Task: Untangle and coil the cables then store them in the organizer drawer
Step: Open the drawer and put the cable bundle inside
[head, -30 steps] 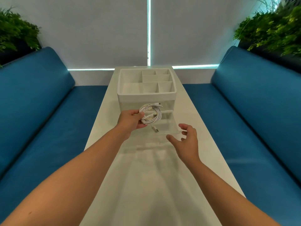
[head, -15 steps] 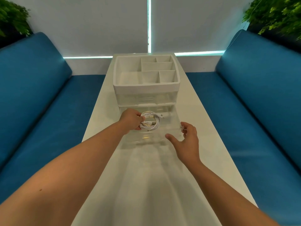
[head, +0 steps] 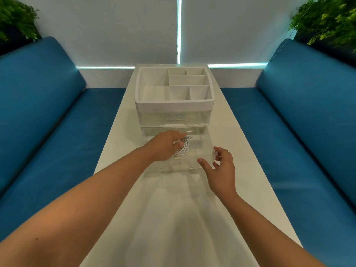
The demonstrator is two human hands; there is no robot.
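Head view: white table between blue sofas; left hand grips coiled cables, right hand loosely spread.

Both arms were bare from the lower frame edge to the wrists; no sleeve, cuff or glove was visible on either. The left hand carried no ring, watch or band on the parts in view. The right hand was likewise unadorned, its wrist bare. A small dark mark was noted on the left forearm near the lower left of the frame. The fingers showed short, unpainted nails where they could be made out.
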